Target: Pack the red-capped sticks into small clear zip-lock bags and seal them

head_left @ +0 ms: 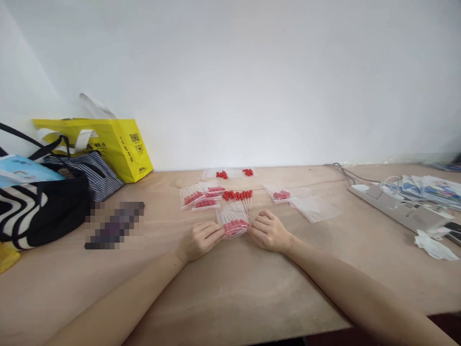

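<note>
Between my two hands is a clear zip bag (236,228) with several red-tipped sticks inside, their red ends toward me. My left hand (201,239) pinches the bag's left corner. At its right corner, my right hand (270,231) has its fingers closed on the edge. Just beyond the bag lies a fanned row of loose red-tipped sticks (238,195), pale stems pointing toward me. To the left rest several filled zip bags (204,203) with red tips inside. On the right are another bag with red pieces (281,195) and flat clear bags (315,208).
Red pieces (221,175) lie on clear plastic near the wall. At left stand a yellow shopping bag (135,154) and a black striped bag (43,206), with a pixelated dark object (115,226) nearby. A power strip (387,209), crumpled tissue (435,246) and printed packets (432,188) are at right.
</note>
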A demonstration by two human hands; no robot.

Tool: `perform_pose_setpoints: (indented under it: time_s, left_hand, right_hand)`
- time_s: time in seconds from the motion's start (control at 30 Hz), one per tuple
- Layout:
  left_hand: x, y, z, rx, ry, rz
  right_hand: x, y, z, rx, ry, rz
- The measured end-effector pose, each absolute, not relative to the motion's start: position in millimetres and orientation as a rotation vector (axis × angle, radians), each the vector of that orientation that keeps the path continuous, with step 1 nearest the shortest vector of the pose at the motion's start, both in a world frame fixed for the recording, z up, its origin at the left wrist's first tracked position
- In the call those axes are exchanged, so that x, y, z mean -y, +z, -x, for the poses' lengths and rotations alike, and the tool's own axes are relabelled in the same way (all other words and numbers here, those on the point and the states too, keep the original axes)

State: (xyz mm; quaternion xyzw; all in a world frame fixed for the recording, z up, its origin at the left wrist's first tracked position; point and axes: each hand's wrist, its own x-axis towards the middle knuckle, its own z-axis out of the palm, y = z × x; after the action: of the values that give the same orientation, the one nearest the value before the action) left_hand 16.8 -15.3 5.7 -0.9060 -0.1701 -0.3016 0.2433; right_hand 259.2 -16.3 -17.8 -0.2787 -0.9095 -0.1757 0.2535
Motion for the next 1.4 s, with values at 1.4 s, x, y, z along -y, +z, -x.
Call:
perform_pose_setpoints:
  time_s: [1.4]
  left_hand:
    - [20.8, 10.4, -40.4, 1.36, -0.692, 2.832]
  right_hand:
    - [12.1, -25.7, -224.3, 1.899, 0.213, 1.197]
